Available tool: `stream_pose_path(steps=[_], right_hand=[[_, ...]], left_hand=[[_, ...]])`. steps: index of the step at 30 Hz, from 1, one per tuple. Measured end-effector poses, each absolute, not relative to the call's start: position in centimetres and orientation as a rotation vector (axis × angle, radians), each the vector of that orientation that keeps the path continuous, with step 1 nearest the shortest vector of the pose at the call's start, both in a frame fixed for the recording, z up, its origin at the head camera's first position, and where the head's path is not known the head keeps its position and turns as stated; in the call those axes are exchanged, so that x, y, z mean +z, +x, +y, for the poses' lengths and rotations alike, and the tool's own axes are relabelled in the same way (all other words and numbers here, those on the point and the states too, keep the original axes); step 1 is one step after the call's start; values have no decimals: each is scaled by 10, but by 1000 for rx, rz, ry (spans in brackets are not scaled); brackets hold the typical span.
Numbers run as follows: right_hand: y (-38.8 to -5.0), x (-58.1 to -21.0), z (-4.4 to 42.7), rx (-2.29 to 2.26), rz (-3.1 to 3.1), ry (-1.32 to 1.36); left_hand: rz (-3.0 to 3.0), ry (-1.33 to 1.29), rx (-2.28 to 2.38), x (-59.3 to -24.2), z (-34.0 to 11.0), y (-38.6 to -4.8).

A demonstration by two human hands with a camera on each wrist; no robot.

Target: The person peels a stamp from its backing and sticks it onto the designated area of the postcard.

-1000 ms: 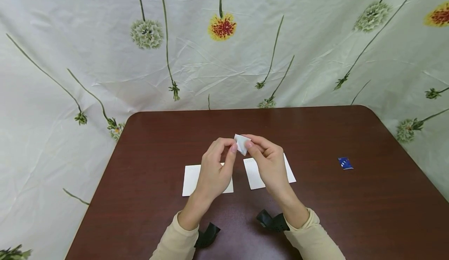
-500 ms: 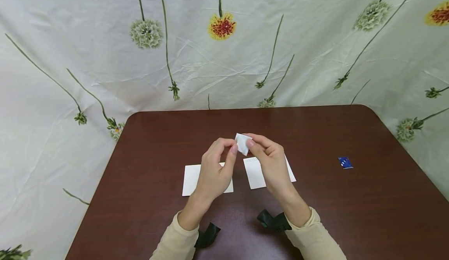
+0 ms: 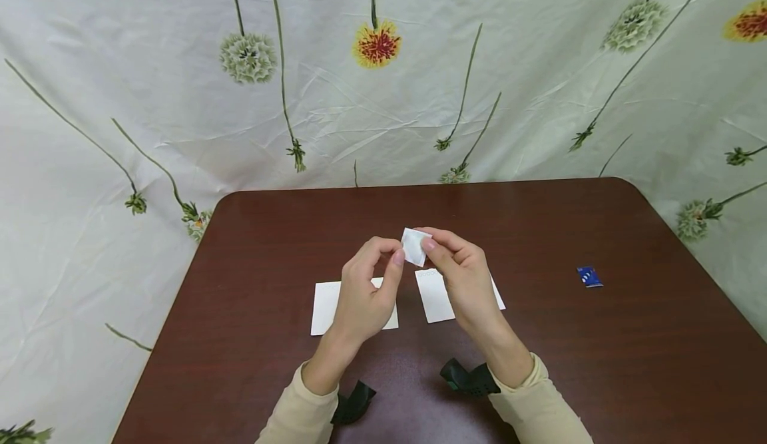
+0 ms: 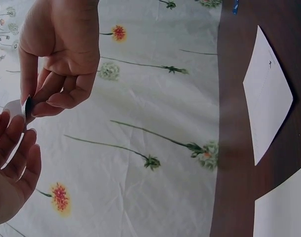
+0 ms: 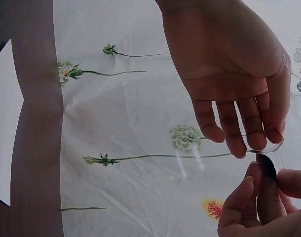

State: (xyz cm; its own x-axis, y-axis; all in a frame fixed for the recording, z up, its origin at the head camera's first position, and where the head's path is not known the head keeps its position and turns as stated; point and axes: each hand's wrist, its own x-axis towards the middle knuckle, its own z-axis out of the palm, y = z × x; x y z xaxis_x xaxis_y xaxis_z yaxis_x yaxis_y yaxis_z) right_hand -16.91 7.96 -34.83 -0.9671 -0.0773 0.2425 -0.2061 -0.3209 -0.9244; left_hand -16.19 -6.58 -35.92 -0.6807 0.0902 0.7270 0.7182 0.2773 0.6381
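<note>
In the head view both hands are raised over the table and meet at a small white square packet (image 3: 413, 247), thin and flat like a sachet. The left hand (image 3: 363, 297) pinches its left edge between thumb and index finger. From the other side, the thumb and fingers of the right hand (image 3: 464, 277) hold its right edge. Both wrist views show the packet edge-on, with a dark face (image 5: 268, 165) visible in the right one. Fingertips cover part of it, and any print is too small to read.
Two white cards or sheets, a left one (image 3: 326, 305) and a right one (image 3: 433, 299), lie below the hands on the brown table (image 3: 252, 244). Further right is a small blue packet (image 3: 590, 277). Behind the table hangs a floral cloth (image 3: 335, 111).
The packet has turned a little, so more of its white face shows. The right hand has shifted very slightly right; the left hand is almost still.
</note>
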Motion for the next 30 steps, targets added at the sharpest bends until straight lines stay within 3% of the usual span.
stream_pose_path(steps=[30], right_hand=[[-171, -348, 83, 2451, -1774, 391]], left_hand=[[-1977, -735, -1468, -355, -73, -162]])
